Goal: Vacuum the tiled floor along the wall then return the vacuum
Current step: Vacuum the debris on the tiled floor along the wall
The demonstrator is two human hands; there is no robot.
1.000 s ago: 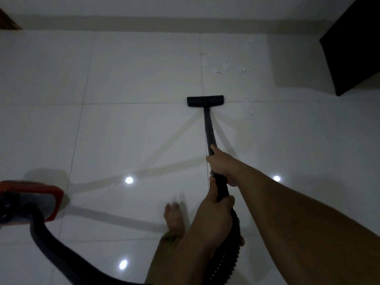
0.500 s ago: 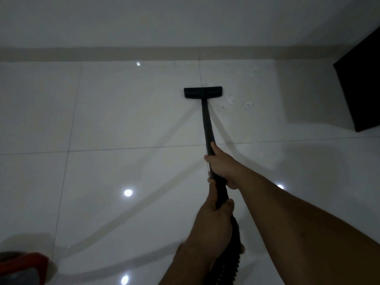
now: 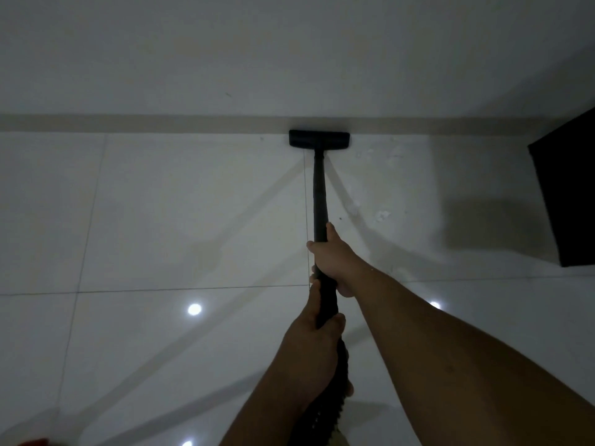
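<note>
Arms outstretched, both hands' fingers wrapped round vacuum wand (image 3: 320, 194), right hand (image 3: 333, 257) ahead of left hand (image 3: 314, 346).

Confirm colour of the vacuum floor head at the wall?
Black, plain, no pattern: the floor head shows clearly in the head view against the pale skirting strip.

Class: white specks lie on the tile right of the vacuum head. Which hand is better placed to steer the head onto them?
Likely the right hand: it grips the wand farther forward, nearer the vacuum head and specks; the left hand holds the rear.
</note>
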